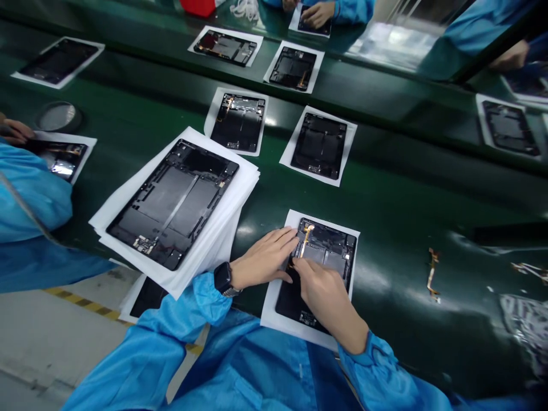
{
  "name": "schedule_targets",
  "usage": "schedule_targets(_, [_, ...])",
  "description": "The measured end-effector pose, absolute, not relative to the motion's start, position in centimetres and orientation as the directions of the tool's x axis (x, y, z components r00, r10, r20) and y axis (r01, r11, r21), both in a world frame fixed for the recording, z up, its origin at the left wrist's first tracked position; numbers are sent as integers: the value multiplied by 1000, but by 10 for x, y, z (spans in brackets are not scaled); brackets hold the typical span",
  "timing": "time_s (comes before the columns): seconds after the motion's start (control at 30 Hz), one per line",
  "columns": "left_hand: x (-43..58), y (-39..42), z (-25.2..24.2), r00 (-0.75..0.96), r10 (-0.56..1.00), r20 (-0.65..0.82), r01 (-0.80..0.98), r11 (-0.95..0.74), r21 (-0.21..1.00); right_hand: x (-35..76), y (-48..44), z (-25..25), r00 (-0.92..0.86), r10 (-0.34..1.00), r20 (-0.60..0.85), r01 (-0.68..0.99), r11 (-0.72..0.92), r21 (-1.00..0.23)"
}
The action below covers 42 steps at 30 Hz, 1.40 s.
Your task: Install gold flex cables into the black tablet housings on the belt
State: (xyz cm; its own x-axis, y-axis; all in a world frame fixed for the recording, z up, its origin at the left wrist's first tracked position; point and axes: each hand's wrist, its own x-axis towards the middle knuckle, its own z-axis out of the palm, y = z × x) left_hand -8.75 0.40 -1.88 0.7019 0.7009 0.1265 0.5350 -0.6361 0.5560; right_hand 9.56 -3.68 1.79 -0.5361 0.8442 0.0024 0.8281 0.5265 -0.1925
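Observation:
A black tablet back frame [329, 248] lies on a white sheet [280, 319] at the near edge of the green belt. A gold flex cable [305, 240] runs down its upper left part. My left hand [263, 257] rests flat on the frame's left edge, fingers stretched toward the cable. My right hand [319, 285] lies over the frame's middle, its fingertips pressed down at the cable's lower end. A black watch [222, 278] sits on my left wrist.
A bigger frame [173, 202] lies on a stack of white sheets [222, 222] to the left. Several more frames on sheets are spread over the belt [402, 188]. Loose flex cables [432, 271] lie at right. Other people's hands [15, 131] work nearby.

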Motion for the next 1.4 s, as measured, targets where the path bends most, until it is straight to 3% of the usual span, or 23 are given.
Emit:
schedule_targets(0.13, [-90,1,-19,703,701,123,548,-643,535,104,-40,19,-508,861,21,812,488,-321])
schedule_targets(0.23, [-90,1,-9,699,705,123,556,-643,526,133,-44,29,-350,934,78,749,329,-575])
schedule_targets(0.3, [-81,7,1,658,741,135,594,-620,512,157,-44,36,-139,989,47,591,121,-797])
schedule_targets(0.37, [-63,21,11,613,773,166,637,-607,475,178,-42,42,40,997,-69,270,-77,-960])
schedule_targets(0.47, [-24,49,17,618,772,151,681,-621,388,191,-39,44,60,959,-278,-248,-255,-935])
schedule_targets(0.57, [11,75,11,620,785,17,736,-589,334,199,-34,40,-48,916,-399,-431,-379,-819])
schedule_targets(0.67, [23,92,2,627,778,-49,748,-582,320,234,-21,29,111,930,-350,-265,-312,-912])
schedule_targets(0.73, [21,99,-2,650,756,-74,733,-599,321,278,-8,18,409,898,-165,106,-226,-968])
schedule_targets(0.8, [18,108,-1,660,745,-97,730,-605,318,325,5,6,580,813,53,509,-312,-802])
schedule_targets(0.87, [24,125,5,651,752,-102,741,-602,298,363,15,-8,573,814,95,683,-411,-604])
schedule_targets(0.93, [42,155,13,625,776,-84,766,-589,259,383,22,-21,547,834,69,732,-436,-523])
schedule_targets(1.07, [107,244,33,562,827,-16,818,-553,161,386,26,-38,536,839,98,751,-421,-508])
schedule_targets(1.27, [183,352,51,556,830,46,829,-557,49,383,29,-44,473,868,148,699,-268,-664])
schedule_targets(1.4, [180,382,48,574,819,1,818,-574,-23,381,29,-41,453,875,174,723,-246,-646])
